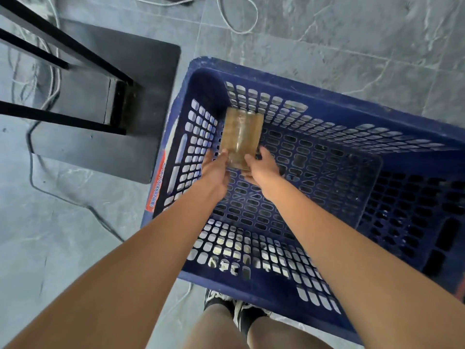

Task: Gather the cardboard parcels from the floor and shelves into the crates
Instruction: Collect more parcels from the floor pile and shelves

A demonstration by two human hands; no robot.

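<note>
A brown cardboard parcel (241,137), taped over with clear tape, is inside the blue perforated plastic crate (314,102), close to its far left corner. Both my arms reach down into the crate. My left hand (216,170) holds the parcel's near left edge, fingers curled at its side. My right hand (263,166) holds its near right edge, thumb on top. Whether the parcel touches the crate's bottom I cannot tell. Nothing else lies in the crate.
The crate stands on a grey marble-patterned tile floor (352,34). A black metal stand with a flat base plate (105,117) sits just left of the crate. Cables (239,23) trail over the floor at the top and left. My shoes (234,311) are below the crate's near wall.
</note>
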